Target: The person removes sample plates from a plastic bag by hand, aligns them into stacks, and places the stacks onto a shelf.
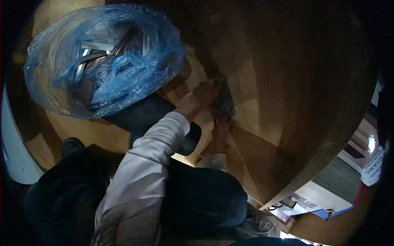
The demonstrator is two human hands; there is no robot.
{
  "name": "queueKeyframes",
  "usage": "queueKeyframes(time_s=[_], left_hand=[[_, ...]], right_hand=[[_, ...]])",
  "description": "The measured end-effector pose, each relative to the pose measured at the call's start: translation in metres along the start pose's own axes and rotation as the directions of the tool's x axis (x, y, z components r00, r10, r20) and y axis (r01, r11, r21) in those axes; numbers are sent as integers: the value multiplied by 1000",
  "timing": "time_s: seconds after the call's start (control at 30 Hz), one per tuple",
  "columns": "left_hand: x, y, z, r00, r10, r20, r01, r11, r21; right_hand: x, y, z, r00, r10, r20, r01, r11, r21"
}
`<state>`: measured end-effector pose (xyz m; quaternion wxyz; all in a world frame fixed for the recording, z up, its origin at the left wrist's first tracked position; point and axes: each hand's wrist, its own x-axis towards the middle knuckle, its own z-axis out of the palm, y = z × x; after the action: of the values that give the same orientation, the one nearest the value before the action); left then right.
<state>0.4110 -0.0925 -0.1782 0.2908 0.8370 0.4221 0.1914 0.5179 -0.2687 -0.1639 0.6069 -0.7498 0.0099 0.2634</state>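
A dark grey block with fine parallel lines (223, 102), perhaps a stack of thin pieces, stands in shadow against the wooden panelling. My left hand (204, 93) reaches across from the left in a white sleeve and is closed at the block's upper left side. Lower down, my right hand (221, 130) holds the bottom end of the block, its fingers partly lost in the dim light. What kind of thing the block is cannot be made out.
Left of my hands stands a dark bin (143, 112) lined with a blue plastic bag (164, 57), holding metal strips (97, 46) and dark pieces. A curved wooden edge (316, 172) runs along the right, beside stacked papers (338, 176). My knee (201, 197) is below.
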Motion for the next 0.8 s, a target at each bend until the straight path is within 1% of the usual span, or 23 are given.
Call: queueKeyframes(time_s=[0.03,0.1,0.13,0.2,0.23,0.27,0.3,0.33,0.43,0.47,0.5,0.53,0.6,0.63,0.67,0.7,0.73,0.77,0.8], left_hand=[[2,1,-15,996,10,83,-2,995,-95],[-1,1,-46,976,26,216,16,981,-193],[-3,-1,-56,963,32,266,28,976,-216],[-4,-12,-76,941,104,321,-16,964,-266],[-14,-19,-50,974,216,70,-192,948,-256],[-18,-25,-32,962,267,-57,-273,933,-234],[-22,-30,-18,932,313,-183,-346,918,-193],[-26,-29,-4,938,271,-216,-300,947,-114],[-26,-16,38,928,159,-337,-127,985,115],[-26,-15,38,945,143,-295,-111,986,123],[-26,-19,27,965,156,-210,-139,986,94],[-29,-23,14,979,178,-102,-173,983,57],[-30,-33,-35,959,243,149,-231,969,-93],[-30,-37,-69,922,287,260,-233,947,-220],[-30,-43,-105,871,350,346,-225,908,-354],[-30,-51,-146,812,433,392,-204,839,-505],[-29,-57,-185,754,521,399,-170,743,-648],[-30,-62,-225,701,602,383,-143,644,-752],[-31,-69,-261,647,656,389,-103,580,-808]], right_hand=[[4,3,0,999,-34,14,34,999,-28],[7,9,-20,990,-113,89,132,962,-240],[7,12,-32,968,-170,184,236,869,-435],[-5,4,-21,932,-211,295,351,728,-589],[-16,-5,-16,956,-223,191,293,717,-632],[-36,-15,10,967,-236,96,238,704,-669],[-36,-15,15,971,-235,47,204,703,-682],[-36,-14,20,972,-235,-1,169,702,-692],[10,7,3,952,-305,-33,101,412,-906],[14,11,3,946,-325,-16,114,378,-919],[14,7,0,931,-364,20,165,372,-914],[10,5,-2,910,-411,58,235,395,-888],[-4,-11,-9,820,-554,142,457,485,-746],[-12,-21,-7,745,-639,190,589,498,-637],[-19,-31,0,643,-728,239,716,459,-527],[-26,-41,13,540,-792,285,806,388,-446],[-41,-55,42,352,-867,352,892,196,-408],[-60,-73,67,349,-863,366,885,174,-432],[-83,-94,97,346,-858,379,877,152,-456]])
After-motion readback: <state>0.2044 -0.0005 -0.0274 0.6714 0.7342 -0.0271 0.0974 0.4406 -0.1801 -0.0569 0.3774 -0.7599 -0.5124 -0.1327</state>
